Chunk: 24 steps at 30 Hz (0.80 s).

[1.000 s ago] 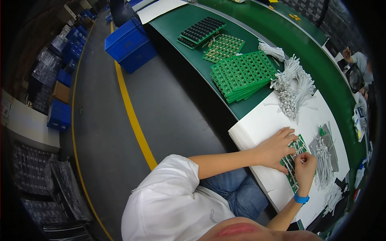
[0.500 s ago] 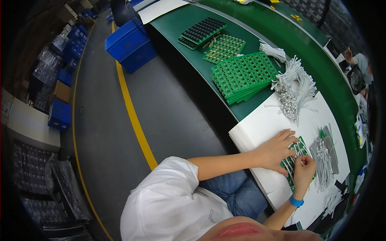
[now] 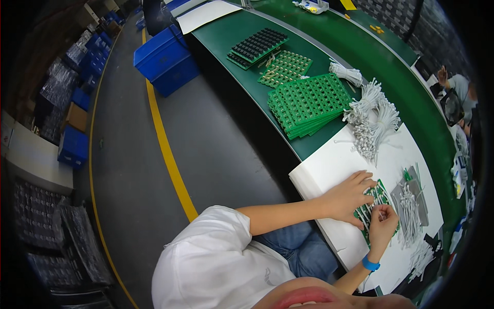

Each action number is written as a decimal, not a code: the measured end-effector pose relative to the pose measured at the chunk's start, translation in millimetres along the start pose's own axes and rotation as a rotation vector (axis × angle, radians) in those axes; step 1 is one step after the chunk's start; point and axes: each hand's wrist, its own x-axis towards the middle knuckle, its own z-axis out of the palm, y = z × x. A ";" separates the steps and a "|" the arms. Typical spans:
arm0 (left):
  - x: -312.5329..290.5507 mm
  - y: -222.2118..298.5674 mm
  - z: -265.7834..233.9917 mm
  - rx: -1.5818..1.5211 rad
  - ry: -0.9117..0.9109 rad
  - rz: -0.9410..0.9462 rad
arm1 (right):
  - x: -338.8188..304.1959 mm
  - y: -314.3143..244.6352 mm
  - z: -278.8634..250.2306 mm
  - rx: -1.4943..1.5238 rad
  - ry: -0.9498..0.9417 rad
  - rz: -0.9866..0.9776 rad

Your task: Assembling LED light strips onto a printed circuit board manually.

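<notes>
Both hands are working on the green circuit board (image 3: 379, 193) lying beneath them: the left hand (image 3: 346, 198) is bracing it with spread fingers, while the right hand (image 3: 383, 225) is pinching thumb and fingertips together over it, though whatever they are gripping is too small to tell. Doing this well is likely depending on pressing the board steady, pinching lightly and not brushing the white wires (image 3: 410, 212) just right of the right hand.
</notes>
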 end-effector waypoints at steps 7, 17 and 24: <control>2.6 -3.3 0.0 0.010 0.029 0.010 | -5.5 -11.7 7.3 -0.056 0.103 -0.154; -1.4 4.1 7.2 -0.024 0.030 0.021 | -14.6 -17.5 -25.5 -0.356 -0.046 -0.454; 3.9 -6.1 -23.5 0.125 0.016 -0.027 | 10.8 -30.5 -34.0 -0.193 -0.140 -0.334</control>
